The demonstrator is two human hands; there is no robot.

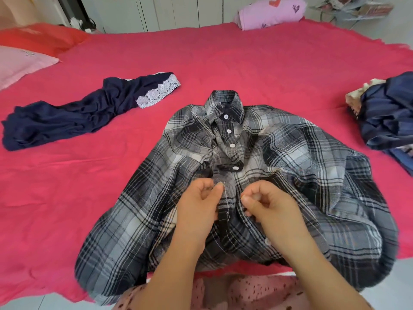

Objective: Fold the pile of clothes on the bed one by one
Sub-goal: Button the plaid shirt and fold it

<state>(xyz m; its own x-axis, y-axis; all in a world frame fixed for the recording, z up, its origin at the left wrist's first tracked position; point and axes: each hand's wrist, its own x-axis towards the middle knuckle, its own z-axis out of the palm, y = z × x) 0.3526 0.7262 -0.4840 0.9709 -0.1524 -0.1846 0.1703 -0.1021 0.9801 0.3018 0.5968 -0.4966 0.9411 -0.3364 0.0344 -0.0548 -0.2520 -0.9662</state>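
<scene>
A grey, black and white plaid shirt (290,166) lies front up on the red bed sheet (234,63), collar away from me, its hem hanging over the near edge. Its upper white buttons are fastened. My left hand (199,204) pinches the left edge of the button strip at mid-chest. My right hand (266,204) pinches the right edge beside it. A navy garment with white lace trim (73,117) lies crumpled to the left. A pile of dark blue clothes (386,121) sits at the right edge.
Pink (20,66) and red (38,36) pillows lie at the far left. A lilac bolster with hearts (270,12) rests at the far side by the white wardrobe. My pink dotted clothing (245,294) shows at the bottom.
</scene>
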